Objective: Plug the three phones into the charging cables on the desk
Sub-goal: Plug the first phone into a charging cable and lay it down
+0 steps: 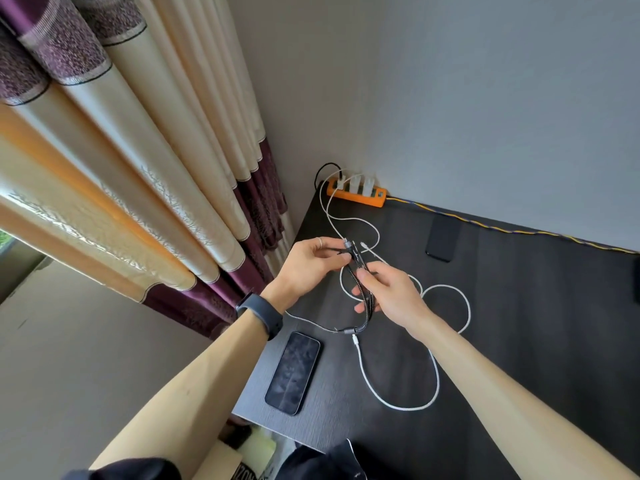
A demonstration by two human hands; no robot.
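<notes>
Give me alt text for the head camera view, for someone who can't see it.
Two bare hands, left and right, hold a bundle of black braided cables above a dark desk. A white cable loops across the desk from an orange power strip by the wall. One phone lies near the front edge, another farther back.

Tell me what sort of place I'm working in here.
Probably a home room: a dark desk pushed into a wall corner, patterned curtains alongside, an orange power strip feeding charging cables.
</notes>
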